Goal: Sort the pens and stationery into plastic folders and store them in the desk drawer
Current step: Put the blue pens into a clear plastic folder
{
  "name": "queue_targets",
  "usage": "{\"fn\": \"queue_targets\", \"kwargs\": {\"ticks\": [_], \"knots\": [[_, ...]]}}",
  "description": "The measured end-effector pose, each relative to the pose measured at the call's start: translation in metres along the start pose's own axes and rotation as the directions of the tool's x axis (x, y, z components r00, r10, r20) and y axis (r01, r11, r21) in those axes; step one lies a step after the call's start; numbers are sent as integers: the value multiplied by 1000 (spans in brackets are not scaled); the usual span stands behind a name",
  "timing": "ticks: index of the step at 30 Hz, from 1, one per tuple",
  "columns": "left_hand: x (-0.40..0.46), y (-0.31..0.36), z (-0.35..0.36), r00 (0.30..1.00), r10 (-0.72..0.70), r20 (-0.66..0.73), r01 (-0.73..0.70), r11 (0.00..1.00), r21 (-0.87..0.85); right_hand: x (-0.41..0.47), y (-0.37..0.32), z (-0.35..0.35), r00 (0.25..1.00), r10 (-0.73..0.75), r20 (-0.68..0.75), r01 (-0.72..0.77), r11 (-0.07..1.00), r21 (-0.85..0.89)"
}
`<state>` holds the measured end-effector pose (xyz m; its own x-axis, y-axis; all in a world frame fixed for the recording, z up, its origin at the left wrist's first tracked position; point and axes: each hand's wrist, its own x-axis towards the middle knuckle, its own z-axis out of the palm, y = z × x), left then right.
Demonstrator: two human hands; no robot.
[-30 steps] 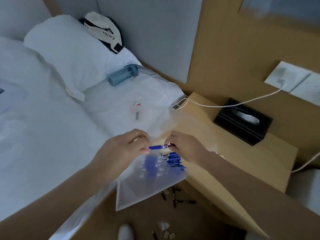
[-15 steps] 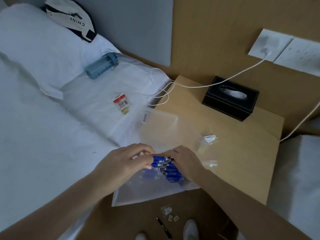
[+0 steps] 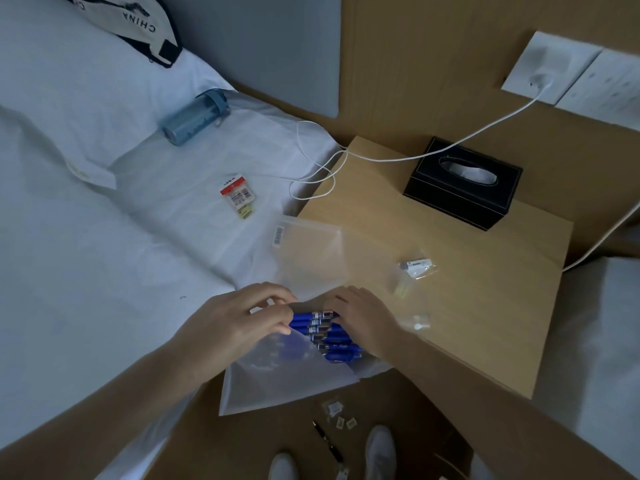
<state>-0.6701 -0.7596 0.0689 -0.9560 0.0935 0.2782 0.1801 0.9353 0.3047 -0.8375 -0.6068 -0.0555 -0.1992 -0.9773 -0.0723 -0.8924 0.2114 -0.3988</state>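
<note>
The wooden bench [image 3: 467,327] carries a black tissue box [image 3: 462,188]; nearer than it lie a clear folder [image 3: 332,258] and small packets [image 3: 417,266].

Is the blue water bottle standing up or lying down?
Lying down. The water bottle rests on its side on the white bed, beside the pillow.

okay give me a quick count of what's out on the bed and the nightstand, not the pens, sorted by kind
Water bottle: 1, lying on the bed.
Red-topped label packet: 1, on the bed.
Clear plastic folders: 2, one across bed and nightstand, one under the hands.
Tissue box: 1, on the nightstand.
Small clear packets: 2, and, on the nightstand.
Total: 7
</note>
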Motion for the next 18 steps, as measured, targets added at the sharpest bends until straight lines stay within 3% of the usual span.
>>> {"fn": "queue_targets", "kwargs": {"ticks": [7, 14, 18], "knots": [[-7, -8, 13, 1000, -26, -14, 26, 999, 33, -20, 12, -9, 995, 39, -89, -29, 993, 117], [-25, -15, 47, 998, -65, -16, 64, 997, -52, -55, 8, -8, 958, 211, -195, -182, 971, 156], [-45, -12, 67, 997, -77, -17, 74, 988, -137, -82, -22, 6, 886, 371, -278, -327, 925, 193]]}}
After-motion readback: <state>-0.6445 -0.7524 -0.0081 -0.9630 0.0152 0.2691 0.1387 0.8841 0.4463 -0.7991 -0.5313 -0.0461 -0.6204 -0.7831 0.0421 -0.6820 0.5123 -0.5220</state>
